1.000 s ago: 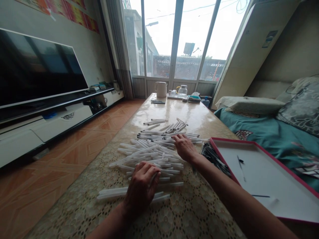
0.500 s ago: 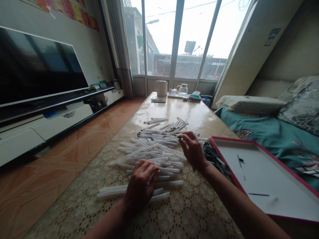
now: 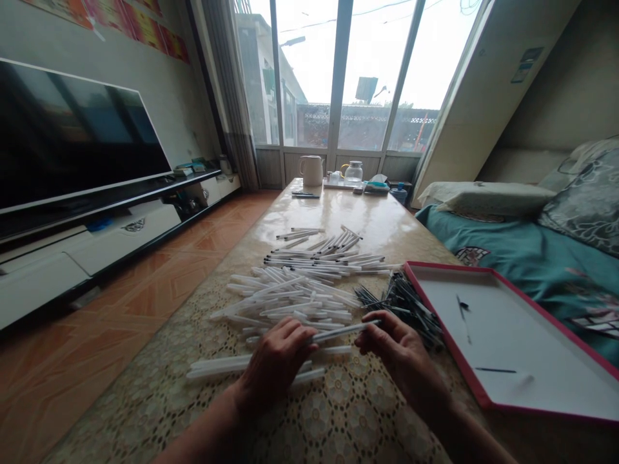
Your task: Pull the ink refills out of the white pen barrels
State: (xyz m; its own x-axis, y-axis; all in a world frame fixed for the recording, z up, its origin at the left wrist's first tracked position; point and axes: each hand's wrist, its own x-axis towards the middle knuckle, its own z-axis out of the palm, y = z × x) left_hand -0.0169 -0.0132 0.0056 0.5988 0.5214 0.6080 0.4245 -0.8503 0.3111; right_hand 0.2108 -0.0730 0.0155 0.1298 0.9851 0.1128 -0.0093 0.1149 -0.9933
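Between my hands is a white pen barrel (image 3: 341, 333), roughly level above the table. My left hand (image 3: 280, 354) pinches its left end, and my right hand (image 3: 399, 348) has thumb and fingers closed at its right end. Just beyond my left hand lies a pile of white pen barrels (image 3: 285, 293); a few more barrels (image 3: 217, 366) lie under and beside that hand. Behind the pile are rows of white pens with dark ends (image 3: 319, 259). A heap of thin black pen parts (image 3: 411, 303) rests past my right hand, against the box.
A shallow pink-edged box (image 3: 522, 335) on the right holds a few small dark pieces. At the table's (image 3: 333, 419) far end stand a beige jug (image 3: 311, 171), a glass pot (image 3: 353, 173) and a tissue pack (image 3: 376, 186). A sofa (image 3: 507, 238) borders the right.
My right hand has come back from the pens with dark ends toward my left hand and now grips the barrel's right end. The left hand has lifted the barrel slightly.
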